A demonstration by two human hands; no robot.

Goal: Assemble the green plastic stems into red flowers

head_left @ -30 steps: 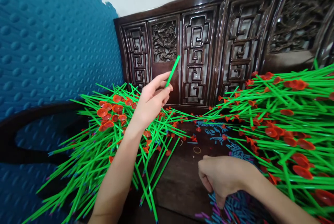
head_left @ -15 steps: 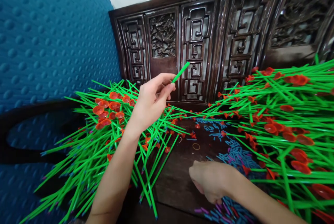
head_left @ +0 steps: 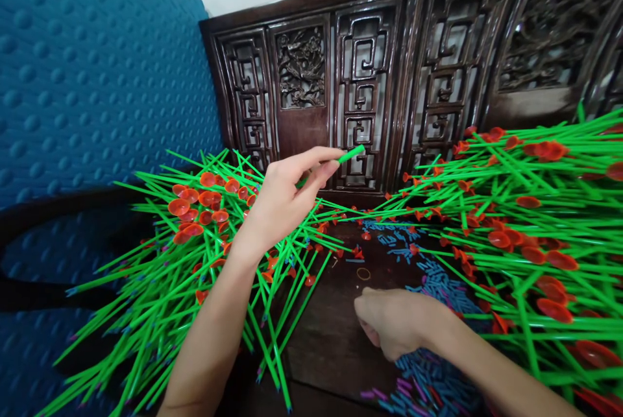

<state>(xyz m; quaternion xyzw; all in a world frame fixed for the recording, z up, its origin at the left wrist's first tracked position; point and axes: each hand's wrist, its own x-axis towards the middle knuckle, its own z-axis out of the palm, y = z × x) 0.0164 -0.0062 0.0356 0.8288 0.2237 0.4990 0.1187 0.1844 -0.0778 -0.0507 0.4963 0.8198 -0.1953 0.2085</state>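
My left hand (head_left: 282,200) is raised above the left-hand pile, its fingers pinching a green plastic stick (head_left: 352,154). One end of that stick juts out past the fingertips; the rest is hidden by the hand. Low over the dark wooden seat (head_left: 324,329), my right hand (head_left: 389,320) is closed with the fingers curled under, so whatever they grip cannot be seen. Just beside and below it lies a heap of small blue and purple pieces (head_left: 433,375).
Green sticks with red suction cups form a left pile (head_left: 160,300) and a larger right pile (head_left: 516,209). A rubber band (head_left: 363,274) lies on the wood. Behind rises a carved wooden backrest (head_left: 304,131); a blue studded foam mat (head_left: 97,80) stands at left.
My left hand has dipped slightly and shifted right, and the green stick in it now lies flatter. My right hand stays in nearly the same place, still closed.
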